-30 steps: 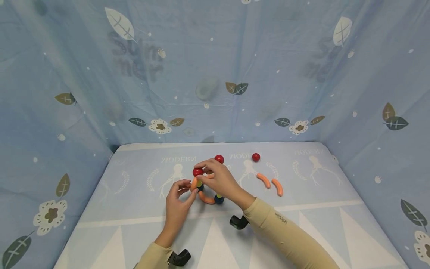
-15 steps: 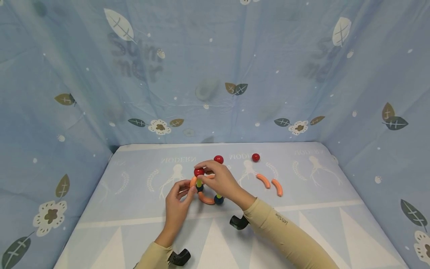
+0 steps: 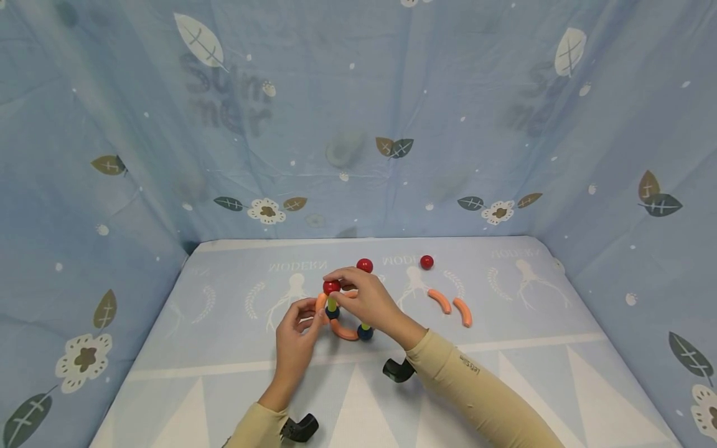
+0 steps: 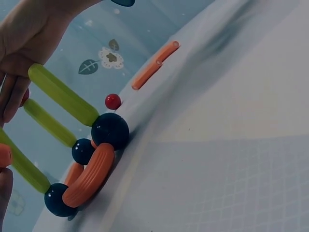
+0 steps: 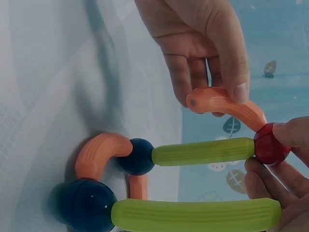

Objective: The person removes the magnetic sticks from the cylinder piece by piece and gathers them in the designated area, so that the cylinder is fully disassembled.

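Observation:
My left hand (image 3: 295, 342) pinches a curved orange rod (image 5: 222, 102) between thumb and fingers. One end of that rod meets a red ball (image 5: 272, 144); its other end hangs free. The red ball tops an upright green rod (image 5: 207, 151) and is pinched by my right hand (image 3: 370, 300). Below, the green rod joins a dark blue ball (image 5: 136, 156). Curved orange rods (image 4: 91, 176) link the dark blue balls at the base, and another green rod (image 4: 63, 94) rises from a near blue ball (image 4: 110, 131). Part of the structure is hidden behind my right hand.
Behind my right hand a second red ball (image 3: 365, 266) shows. A loose red ball (image 3: 427, 262) lies to the back right, with two curved orange rods (image 3: 439, 301) nearer. Black wrist-mounted pieces (image 3: 398, 370) stick out by both sleeves. Patterned blue cloth (image 3: 358, 124) encloses the table.
The orange rod in my left hand has swung slightly left, uncovering more of the green rod and blue ball. My left fingers shifted a little with it; my right hand stays on the red ball.

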`<state>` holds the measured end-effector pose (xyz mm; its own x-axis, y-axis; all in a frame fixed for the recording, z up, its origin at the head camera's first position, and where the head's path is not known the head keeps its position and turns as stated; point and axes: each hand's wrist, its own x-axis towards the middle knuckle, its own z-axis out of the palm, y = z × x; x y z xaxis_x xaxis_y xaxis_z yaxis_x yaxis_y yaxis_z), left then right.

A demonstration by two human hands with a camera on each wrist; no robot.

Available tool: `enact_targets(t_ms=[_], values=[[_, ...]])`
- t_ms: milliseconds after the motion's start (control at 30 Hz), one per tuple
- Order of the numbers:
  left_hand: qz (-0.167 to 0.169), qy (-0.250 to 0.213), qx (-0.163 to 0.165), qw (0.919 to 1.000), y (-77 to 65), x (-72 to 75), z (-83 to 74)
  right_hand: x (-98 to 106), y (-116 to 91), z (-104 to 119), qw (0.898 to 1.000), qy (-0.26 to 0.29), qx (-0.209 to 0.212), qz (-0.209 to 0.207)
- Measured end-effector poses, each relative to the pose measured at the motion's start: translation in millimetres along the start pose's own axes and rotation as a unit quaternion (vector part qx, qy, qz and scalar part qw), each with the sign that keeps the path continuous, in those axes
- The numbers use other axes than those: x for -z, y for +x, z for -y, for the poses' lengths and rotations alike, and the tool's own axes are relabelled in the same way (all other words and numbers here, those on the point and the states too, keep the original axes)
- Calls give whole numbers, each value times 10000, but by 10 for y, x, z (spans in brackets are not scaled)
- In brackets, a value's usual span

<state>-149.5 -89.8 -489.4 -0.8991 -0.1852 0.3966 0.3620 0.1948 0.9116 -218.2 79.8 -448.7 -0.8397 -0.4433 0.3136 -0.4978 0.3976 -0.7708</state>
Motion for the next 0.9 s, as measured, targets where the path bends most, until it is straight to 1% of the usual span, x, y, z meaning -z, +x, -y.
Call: enact_targets(t_ms=[267,667,800,900], values=[[-100,-11,9,9999,5,-6,-9,-4,4,9,10000,-49,25,0],[-226,-42,-163,9996,0,-15,4,5,-1,21,10000,76,23,48],[-298,-123,-117,9994,6,-11,2,5,-1,28,10000,79,-14,46],[-366,-212,9,9991,26,18,6,8,0,33,9999,71,-71,60]])
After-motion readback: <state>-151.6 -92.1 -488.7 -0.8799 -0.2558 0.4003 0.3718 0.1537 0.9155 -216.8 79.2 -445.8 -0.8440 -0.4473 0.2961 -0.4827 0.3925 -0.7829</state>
